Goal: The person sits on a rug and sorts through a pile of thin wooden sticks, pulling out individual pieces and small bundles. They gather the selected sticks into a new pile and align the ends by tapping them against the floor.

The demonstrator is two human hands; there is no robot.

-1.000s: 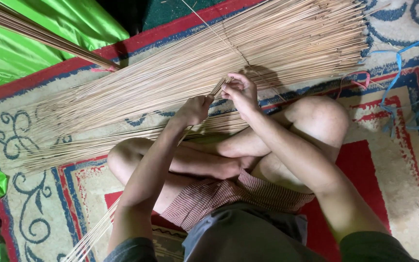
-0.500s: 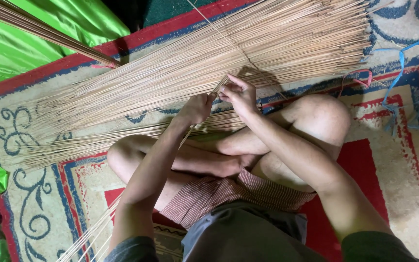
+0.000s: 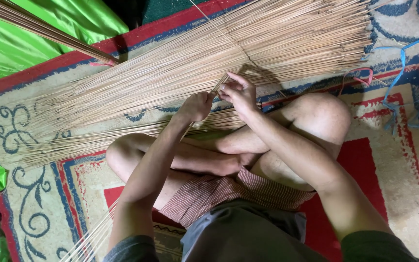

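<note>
- Left hand [image 3: 196, 106] curls shut, pinching thin sticks [image 3: 204, 104].
- Right hand [image 3: 238, 92] bends, fingertips gripping the same sticks.
- Pale, straight stick pile [image 3: 209, 58] fans across patterned carpet [image 3: 403, 160].

dark short sleeves, grey shirt, red-and-white finely striped shorts, bare legs

The light on me is soft and fairly dim, coming from overhead, so my right hand [image 3: 238, 92] throws a dark shadow onto the fanned sheet of thin tan sticks [image 3: 248, 48] just behind it. The shiny green plastic sheet [image 3: 35, 34] carries a mild sheen without harsh glare. My grey-sleeved forearms at the bottom edge look soft and stretched, while the patterned red and cream carpet [image 3: 398, 145] stays sharp.
</note>
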